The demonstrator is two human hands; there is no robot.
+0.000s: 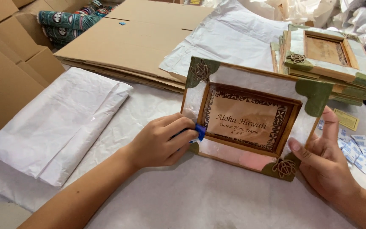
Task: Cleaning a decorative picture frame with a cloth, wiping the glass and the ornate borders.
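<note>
Head view. Both hands were on one photo frame (250, 116), held upright and tilted on the white paper-covered table (200, 195), and set well apart from each other at the frame's two lower corners.

Left hand (164, 140): fingers curled shut around a small blue object (200, 132), pressed against the frame's left border. What the object was could not be told.

Right hand (325, 159): gripped the lower right corner, thumb on the front face beside a green corner patch with a turtle ornament (284, 167), fingers behind the edge.

Frame: pearly panels, wooden inner border, green patches at the corners.

Beyond the right hand: a stack of similar frames (329, 63). Just right of it: small white-and-blue packets (361, 150). Left of the left hand: folded white paper sheets (60, 123). Beyond the left hand: flattened cardboard (128, 42).
</note>
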